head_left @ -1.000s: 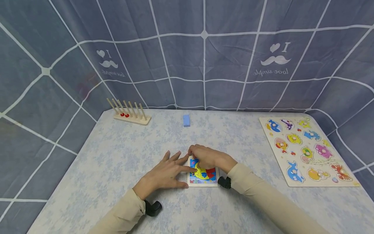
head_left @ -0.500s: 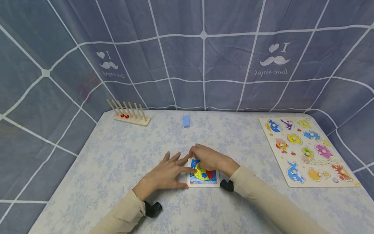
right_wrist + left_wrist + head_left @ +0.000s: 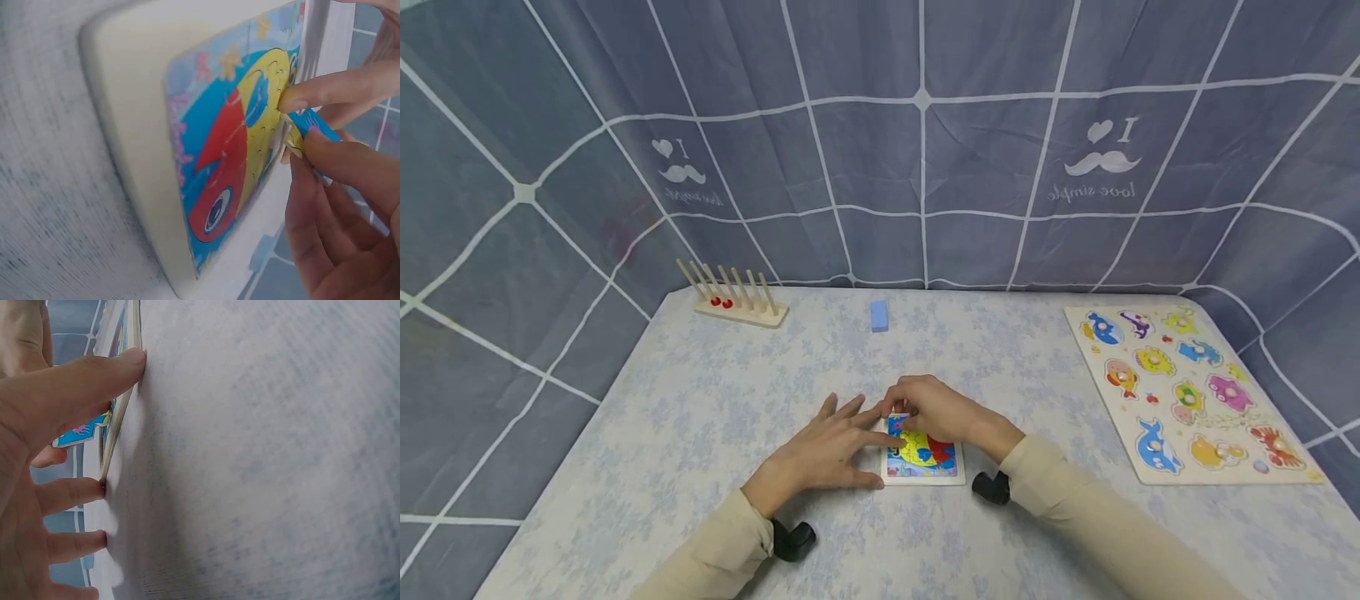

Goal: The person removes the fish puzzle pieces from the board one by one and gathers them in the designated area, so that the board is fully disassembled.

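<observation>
Near the middle of the pale patterned table (image 3: 1015, 375), a small fish puzzle (image 3: 925, 456) is being kept in the same place as a second ago, with the left hand (image 3: 823, 454) being left spread at its left side. Only the right wrist is being carried slightly rightward: the black wrist camera (image 3: 992, 488), which was overlapping the puzzle's right edge one second ago, is now being seen just clear of it.

From the head, the work of the right hand (image 3: 936, 408) is being largely hidden by its own knuckles above the puzzle's upper left corner. By the right wrist camera, a blue and yellow piece (image 3: 310, 119) with a pink print is being shown at a slant, raised from the puzzle's face. By the left wrist camera, the puzzle's pale edge is being shown side-on, low against the cloth, with the left thumb (image 3: 100, 374) being rested against it.

The piece is being pinched between the right thumb and fingers, the other fingers being bent below. The left hand is being held loose and nearly straight, nothing being grasped by it; its index fingertip is being laid on the puzzle's yellow fish, beside the piece, and its remaining fingers are being fanned beyond the puzzle's edge.
</observation>
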Available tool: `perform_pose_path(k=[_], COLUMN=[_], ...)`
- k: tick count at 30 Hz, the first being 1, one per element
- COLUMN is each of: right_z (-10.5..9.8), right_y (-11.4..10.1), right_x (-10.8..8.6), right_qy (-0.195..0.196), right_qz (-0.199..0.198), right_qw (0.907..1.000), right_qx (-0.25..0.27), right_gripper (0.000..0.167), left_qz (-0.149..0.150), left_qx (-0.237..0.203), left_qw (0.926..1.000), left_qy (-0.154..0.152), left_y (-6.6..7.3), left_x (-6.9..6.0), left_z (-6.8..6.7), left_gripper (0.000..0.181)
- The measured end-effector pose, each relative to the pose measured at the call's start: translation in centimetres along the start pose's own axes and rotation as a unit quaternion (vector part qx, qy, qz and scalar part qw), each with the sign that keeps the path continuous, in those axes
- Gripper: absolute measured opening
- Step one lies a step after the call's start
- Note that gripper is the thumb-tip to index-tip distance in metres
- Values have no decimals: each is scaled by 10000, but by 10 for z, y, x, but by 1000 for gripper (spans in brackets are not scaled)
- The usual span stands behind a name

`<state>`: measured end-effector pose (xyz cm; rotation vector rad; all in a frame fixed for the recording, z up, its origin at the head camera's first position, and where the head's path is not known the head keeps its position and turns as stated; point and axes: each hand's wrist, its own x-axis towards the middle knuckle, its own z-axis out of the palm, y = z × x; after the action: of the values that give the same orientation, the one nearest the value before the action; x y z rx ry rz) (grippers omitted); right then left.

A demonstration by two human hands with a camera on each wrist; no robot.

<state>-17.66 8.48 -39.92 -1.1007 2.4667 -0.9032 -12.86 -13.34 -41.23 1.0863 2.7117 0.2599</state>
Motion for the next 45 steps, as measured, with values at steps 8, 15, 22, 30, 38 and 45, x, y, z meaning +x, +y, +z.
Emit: perform_pose_path(k=[8,15,22,30,38,45], right_z=[0,0,7,6,-16,-33], right_y=[0,4,9,11,22,45], right_x=[0,-5,-20,-20,-30,-56], right_qy=[192,249,321,371,638,988], right_qz=[354,502,433,211,895,1278], right_qw=[9990,9983,9984,9968,9901,9799], right_qx=[197,163,174,675,876,1171], right_gripper=[23,24,24,25,27,15], left_qz=[-61,-28,23,-21,-145,-223], left_qx=[-323,-399,-452,-363,-372,-355], left_qw=[9994,9991,9985,9989,9989,9990], left_qy=[-61,-136,-311,-292,-246,-123], left_y=[-3,1,8,5,0,-1], left_x=[2,11,16,11,3,1], left_z=[1,1,9,11,3,1], left_gripper=[58,58,57,57,57,58])
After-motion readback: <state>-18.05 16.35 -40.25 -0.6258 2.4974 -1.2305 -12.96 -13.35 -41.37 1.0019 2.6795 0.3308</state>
